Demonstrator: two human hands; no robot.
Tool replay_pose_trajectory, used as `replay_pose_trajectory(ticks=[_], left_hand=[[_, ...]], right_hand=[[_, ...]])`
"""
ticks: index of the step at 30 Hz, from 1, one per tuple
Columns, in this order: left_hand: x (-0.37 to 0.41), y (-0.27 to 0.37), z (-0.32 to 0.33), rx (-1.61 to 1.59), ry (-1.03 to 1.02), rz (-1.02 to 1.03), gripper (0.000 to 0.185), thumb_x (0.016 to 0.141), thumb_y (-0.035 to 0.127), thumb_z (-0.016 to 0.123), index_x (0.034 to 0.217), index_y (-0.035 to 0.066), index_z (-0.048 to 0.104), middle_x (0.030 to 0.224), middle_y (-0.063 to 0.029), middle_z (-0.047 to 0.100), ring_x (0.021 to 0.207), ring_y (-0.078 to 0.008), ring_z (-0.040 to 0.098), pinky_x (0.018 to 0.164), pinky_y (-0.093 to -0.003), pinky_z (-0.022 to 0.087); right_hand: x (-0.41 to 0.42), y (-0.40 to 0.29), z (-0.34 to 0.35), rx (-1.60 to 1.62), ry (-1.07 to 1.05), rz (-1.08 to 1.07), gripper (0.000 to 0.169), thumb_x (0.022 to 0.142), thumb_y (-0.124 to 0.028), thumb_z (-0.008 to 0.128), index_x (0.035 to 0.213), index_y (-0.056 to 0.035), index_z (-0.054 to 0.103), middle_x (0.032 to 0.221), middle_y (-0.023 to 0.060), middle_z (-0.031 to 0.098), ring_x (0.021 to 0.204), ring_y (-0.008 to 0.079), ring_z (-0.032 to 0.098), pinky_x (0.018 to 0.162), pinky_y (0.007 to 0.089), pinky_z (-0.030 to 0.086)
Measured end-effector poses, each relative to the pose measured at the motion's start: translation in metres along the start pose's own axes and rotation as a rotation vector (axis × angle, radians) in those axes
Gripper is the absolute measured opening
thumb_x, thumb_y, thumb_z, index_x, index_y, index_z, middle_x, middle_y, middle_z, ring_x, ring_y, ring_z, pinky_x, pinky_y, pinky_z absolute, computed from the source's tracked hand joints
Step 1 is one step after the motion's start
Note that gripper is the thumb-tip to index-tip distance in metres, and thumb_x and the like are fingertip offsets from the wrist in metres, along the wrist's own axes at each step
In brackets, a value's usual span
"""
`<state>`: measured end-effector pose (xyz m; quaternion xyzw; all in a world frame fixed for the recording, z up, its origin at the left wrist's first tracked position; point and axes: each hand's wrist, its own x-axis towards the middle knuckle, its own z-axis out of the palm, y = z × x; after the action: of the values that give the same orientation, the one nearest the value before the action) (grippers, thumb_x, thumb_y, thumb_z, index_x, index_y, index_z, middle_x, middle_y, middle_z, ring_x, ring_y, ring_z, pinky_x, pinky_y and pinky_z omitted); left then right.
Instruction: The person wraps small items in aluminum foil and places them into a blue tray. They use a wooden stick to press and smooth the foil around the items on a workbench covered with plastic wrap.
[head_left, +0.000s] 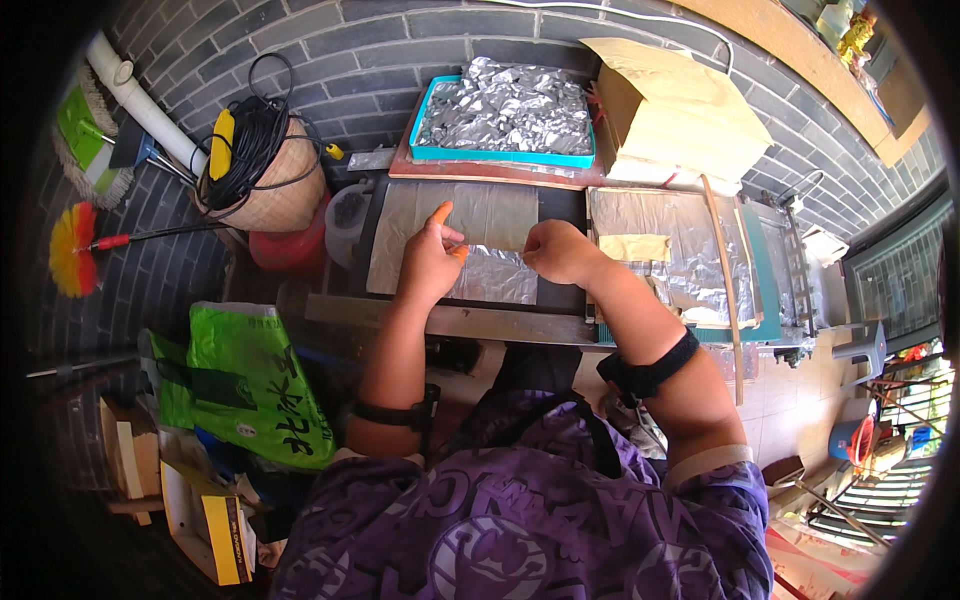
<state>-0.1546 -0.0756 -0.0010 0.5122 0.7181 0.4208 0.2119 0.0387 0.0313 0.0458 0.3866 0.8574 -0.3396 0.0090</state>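
Observation:
A wrinkled silvery foil sheet (405, 225) lies on a dark board on the bench. Over its middle is my left hand (435, 255), with orange covers on some fingertips and the index finger pointing up and away. My right hand (559, 253) is curled at the sheet's right side, fingertips together at the end of a shiny foil strip (499, 255) that runs between the hands. Whether the left fingers touch the strip cannot be told. To the right, a second foil-covered stack (697, 281) carries a small yellowish paper piece (634, 247) and a long thin wooden stick (724, 262).
A turquoise tray (502, 156) heaped with crumpled foil stands behind the sheet, beside a tall stack of yellowish paper (682, 112). At left are a basket (274, 199) with coiled black cable and a white tub (349, 217). A metal edge (510, 322) borders the bench's front.

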Motion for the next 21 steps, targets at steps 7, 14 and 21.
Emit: replay_pose_trajectory(ticks=[7,14,21], left_hand=[[0.003,-0.005,0.01,0.116,0.06,-0.008,0.073,0.076,0.003,0.073,0.14,0.0,0.039,0.094,-0.0089,0.067,0.08,-0.0181,0.065,0.074,-0.0311,0.053],[0.005,-0.004,0.011,0.131,0.053,-0.027,0.075,0.075,0.003,0.074,0.141,-0.001,0.038,0.096,-0.0095,0.068,0.081,-0.019,0.065,0.075,-0.0317,0.053],[0.004,0.002,0.012,0.155,0.031,-0.009,0.074,0.075,0.003,0.073,0.14,-0.001,0.037,0.096,-0.0103,0.067,0.082,-0.0213,0.065,0.077,-0.0323,0.053]], right_hand=[[0.01,0.002,0.011,-0.102,0.012,0.095,0.026,0.081,-0.018,0.057,0.095,0.0005,0.069,0.105,0.0229,0.065,0.103,0.0377,0.061,0.09,0.0406,0.049],[0.009,0.002,0.009,-0.156,0.026,0.119,0.027,0.081,-0.017,0.057,0.099,0.0,0.068,0.108,0.0218,0.065,0.105,0.0363,0.062,0.091,0.0407,0.05],[0.023,0.018,0.017,-0.276,0.014,0.101,0.025,0.081,-0.015,0.057,0.098,0.0002,0.068,0.108,0.0225,0.065,0.104,0.0364,0.062,0.09,0.0407,0.05]])
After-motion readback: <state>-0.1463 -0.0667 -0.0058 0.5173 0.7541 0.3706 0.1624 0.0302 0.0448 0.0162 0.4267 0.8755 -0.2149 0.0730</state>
